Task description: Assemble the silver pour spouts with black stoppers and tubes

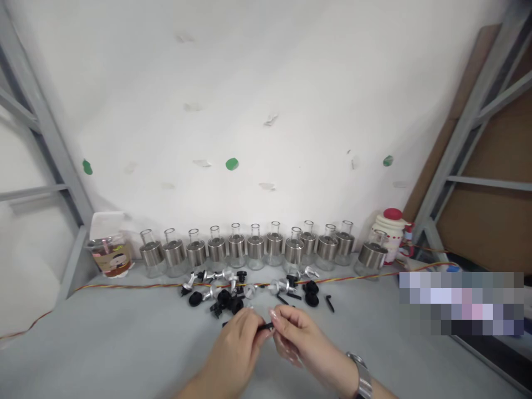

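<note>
A silver watch (364,378) circles the right wrist. The right hand (301,332) and left hand (235,344) pinch a thin, black piece (265,327), partly finger-hidden, over the table (103,338). Beyond lie black-and-silver parts (224,298), then steel-banded glass bottles (255,245).

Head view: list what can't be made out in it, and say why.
All in the head view:
- Black part: its middle and full shape, hidden by the fingers of the left hand and right hand.
- Jug: its lower left, behind the rightmost bottle.
- Cup: its print, too small and blurred.
- Pixelated patch: whatever lies beneath.
- Left forearm: cut off by the bottom edge.
</note>
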The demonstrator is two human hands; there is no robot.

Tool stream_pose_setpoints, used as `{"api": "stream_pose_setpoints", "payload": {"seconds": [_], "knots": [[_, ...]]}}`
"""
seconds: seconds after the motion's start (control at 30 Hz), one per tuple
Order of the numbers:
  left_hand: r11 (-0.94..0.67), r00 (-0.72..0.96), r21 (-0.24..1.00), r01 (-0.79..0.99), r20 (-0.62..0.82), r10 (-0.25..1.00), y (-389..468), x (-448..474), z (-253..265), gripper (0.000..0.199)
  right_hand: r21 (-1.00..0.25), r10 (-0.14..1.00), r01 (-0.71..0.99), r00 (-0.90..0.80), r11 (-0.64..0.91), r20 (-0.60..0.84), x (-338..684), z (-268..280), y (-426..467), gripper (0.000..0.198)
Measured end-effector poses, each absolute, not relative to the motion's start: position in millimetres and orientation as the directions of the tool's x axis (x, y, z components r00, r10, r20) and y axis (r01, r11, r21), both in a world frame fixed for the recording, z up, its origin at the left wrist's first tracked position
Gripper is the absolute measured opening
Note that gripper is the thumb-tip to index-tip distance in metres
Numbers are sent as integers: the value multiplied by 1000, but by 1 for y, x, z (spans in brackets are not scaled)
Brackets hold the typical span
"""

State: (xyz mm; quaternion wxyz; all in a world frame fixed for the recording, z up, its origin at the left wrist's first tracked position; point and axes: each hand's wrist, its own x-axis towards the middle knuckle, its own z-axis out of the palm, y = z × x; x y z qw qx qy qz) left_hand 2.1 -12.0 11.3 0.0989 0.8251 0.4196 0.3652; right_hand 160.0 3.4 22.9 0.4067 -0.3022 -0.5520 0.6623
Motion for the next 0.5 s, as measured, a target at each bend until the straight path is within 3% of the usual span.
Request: {"api": "stream_pose_setpoints", "payload": {"seconds": [0.1,0.17,0.33,0.5], "knots": [[-587,368,644,491,458,810,-18,2,19,25,-962,848,-242,-529,-124,23,163,23,4,43],[-605,385,671,429,470,794,-21,1,21,35,-956,834,-247,-552,-156,7,164,22,4,43],[-716,426,568,407,575,698,-23,-1,15,48,-971,824,-226,-563,-80,63,165,21,1,40],[-737,399,516,437,623,672,-24,1,9,55,-979,833,-101,-514,178,204,169,28,-8,33]]}}
